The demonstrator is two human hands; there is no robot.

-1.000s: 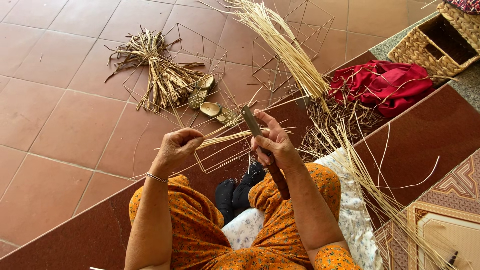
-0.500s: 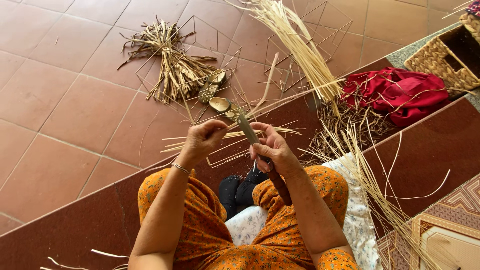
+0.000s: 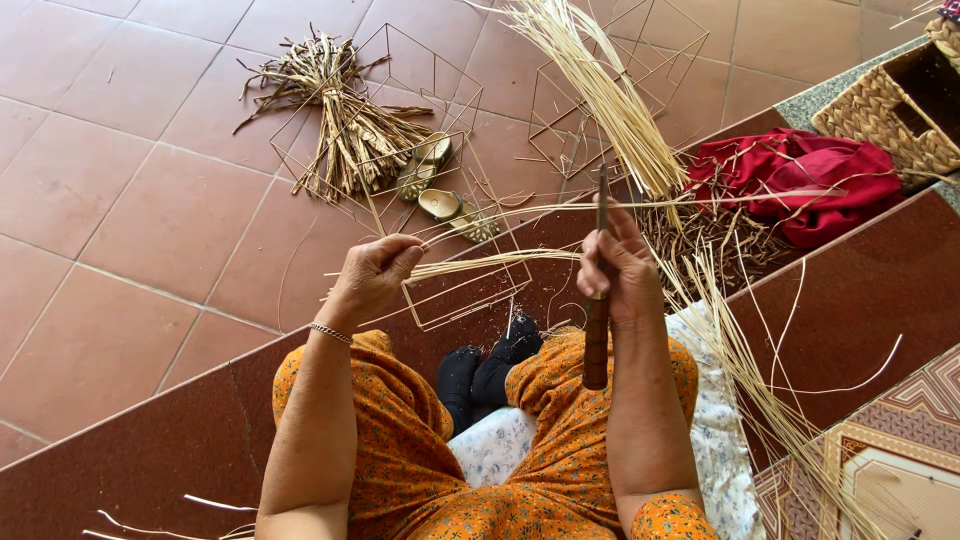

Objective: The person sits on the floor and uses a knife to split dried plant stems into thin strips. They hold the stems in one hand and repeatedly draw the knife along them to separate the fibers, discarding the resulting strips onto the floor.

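Pale straw strips (image 3: 500,262) stretch between both hands above the person's lap, over the edge of a dark red step (image 3: 880,290). The left hand (image 3: 372,276) has its fingers pinched shut on one end of the strips; the right hand (image 3: 618,268) is wrapped tightly around a dark-handled knife (image 3: 597,320) held upright against them. Just beyond lies a thin wire frame (image 3: 470,290), then gold sandals (image 3: 440,195), a bundle of dry reeds (image 3: 345,130), loose straw stalks (image 3: 600,90), a red cloth (image 3: 800,185) and a woven basket (image 3: 890,120).

Dry straw strips (image 3: 480,265), wooden-handled knife (image 3: 597,330)
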